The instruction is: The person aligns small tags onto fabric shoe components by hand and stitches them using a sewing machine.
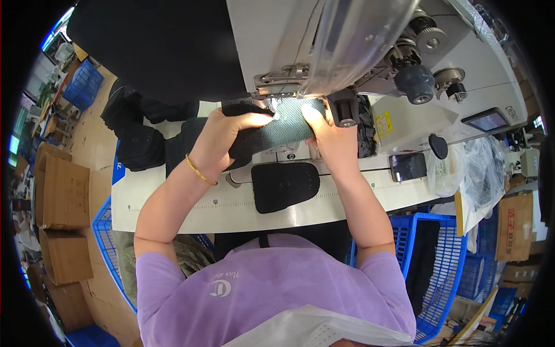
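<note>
My left hand (pixel 222 139) grips the left part of a dark mesh fabric piece (pixel 283 128) that lies under the head of a white industrial sewing machine (pixel 324 52). A gold bangle sits on that wrist. On the right end of the same piece, close to the needle area, my right hand (pixel 332 139) presses and holds it. The fabric spans between both hands. A black padded cut piece (pixel 284 186) lies flat on the white sewing table (pixel 173 199) just in front of my hands.
A phone (pixel 408 166) lies on the table at the right, beside clear plastic bags (pixel 474 168). Black fabric pieces (pixel 139 144) pile up at the left. Blue plastic crates (pixel 439 260) stand on both sides of me, cardboard boxes (pixel 60 196) on the floor at left.
</note>
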Demonstrator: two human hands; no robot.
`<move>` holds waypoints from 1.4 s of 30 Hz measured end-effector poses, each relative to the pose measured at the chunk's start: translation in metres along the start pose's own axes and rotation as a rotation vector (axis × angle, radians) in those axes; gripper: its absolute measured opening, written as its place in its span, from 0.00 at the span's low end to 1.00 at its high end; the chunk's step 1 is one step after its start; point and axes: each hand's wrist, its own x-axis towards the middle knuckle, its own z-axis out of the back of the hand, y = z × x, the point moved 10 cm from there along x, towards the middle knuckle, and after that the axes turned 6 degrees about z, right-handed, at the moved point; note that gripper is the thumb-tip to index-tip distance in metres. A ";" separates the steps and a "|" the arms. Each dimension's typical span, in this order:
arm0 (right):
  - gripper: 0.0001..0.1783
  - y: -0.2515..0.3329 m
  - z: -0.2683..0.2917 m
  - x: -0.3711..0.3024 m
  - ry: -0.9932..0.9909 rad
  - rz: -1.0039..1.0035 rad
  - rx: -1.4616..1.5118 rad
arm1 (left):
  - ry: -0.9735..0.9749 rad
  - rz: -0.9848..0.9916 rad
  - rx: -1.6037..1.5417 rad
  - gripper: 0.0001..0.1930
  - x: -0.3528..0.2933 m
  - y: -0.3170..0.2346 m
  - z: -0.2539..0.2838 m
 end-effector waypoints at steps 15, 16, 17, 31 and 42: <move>0.10 -0.007 -0.002 0.006 -0.011 0.046 0.068 | -0.039 -0.013 0.045 0.02 0.010 -0.003 0.004; 0.10 -0.008 -0.002 0.007 -0.010 0.044 0.069 | -0.043 -0.025 0.054 0.03 0.010 -0.003 0.005; 0.10 -0.009 -0.002 0.007 -0.012 0.045 0.060 | -0.041 -0.015 0.052 0.03 0.011 -0.003 0.005; 0.13 -0.014 0.001 0.007 0.000 -0.061 0.077 | -0.034 0.022 -0.089 0.09 0.013 0.003 0.016; 0.13 -0.004 0.001 0.006 0.011 -0.016 0.032 | 0.058 0.076 -0.006 0.10 0.017 0.006 0.009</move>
